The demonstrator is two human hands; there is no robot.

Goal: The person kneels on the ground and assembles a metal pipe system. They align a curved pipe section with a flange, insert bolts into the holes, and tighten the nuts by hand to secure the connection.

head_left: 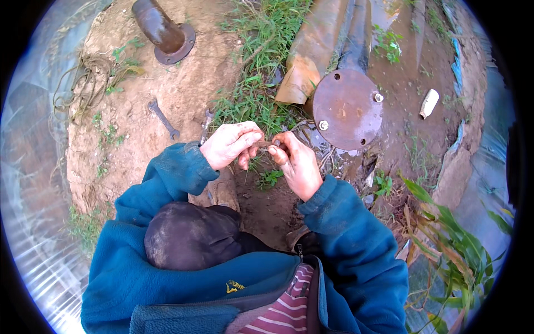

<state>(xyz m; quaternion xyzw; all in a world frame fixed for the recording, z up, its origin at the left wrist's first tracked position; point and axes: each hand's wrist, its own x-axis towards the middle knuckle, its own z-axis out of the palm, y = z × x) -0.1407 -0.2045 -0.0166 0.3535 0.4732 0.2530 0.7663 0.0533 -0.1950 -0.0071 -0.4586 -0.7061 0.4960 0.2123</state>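
Two bare hands meet in the middle of the frame, over wet dirt and grass. Left hand (231, 145) is curled, with its fingers bent in toward the right hand (297, 164). Both hands pinch a small dark piece (268, 146) between their fingertips, right where they touch; it is too small to tell what it is. Both arms wear blue fleece sleeves (356, 234). Just to the right of the hands, a round rusty plate (347, 108) with bolts stands at the end of a pipe. A grey spanner (163, 119) lies on the dirt at the left, well apart from the hands. A second rusty pipe (161, 30) sits at the upper left. A white tube (428, 103) lies on the mud at the right.
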